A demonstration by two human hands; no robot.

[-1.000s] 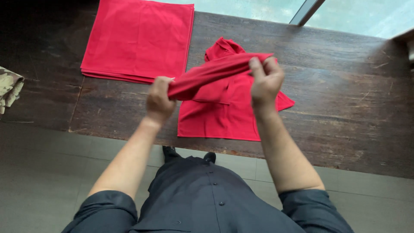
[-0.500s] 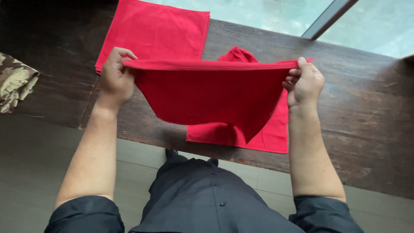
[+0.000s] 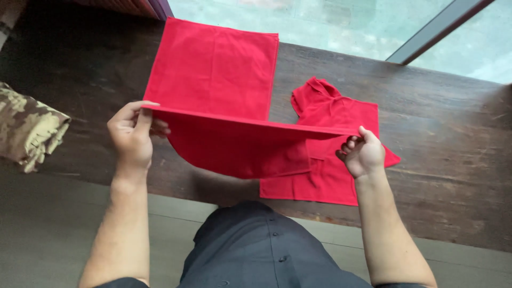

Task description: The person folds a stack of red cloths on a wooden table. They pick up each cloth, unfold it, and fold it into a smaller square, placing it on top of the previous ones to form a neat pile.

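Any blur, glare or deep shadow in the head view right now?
Head view: daylight from the window washes out the glass; dark table loses detail at upper left; the held red cloth casts a soft shadow beneath; both the left hand and right hand look sharp.

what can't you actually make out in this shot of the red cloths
Head view only:
- Lower part of the flat red stack: covered by the stretched red cloth, which the left hand and right hand hold.
- Left side of the loose red pile: behind that same cloth.
- Camouflage fabric bundle: cut off by the left edge.
- How many cloths the stack holds: its layers are too thin to count.
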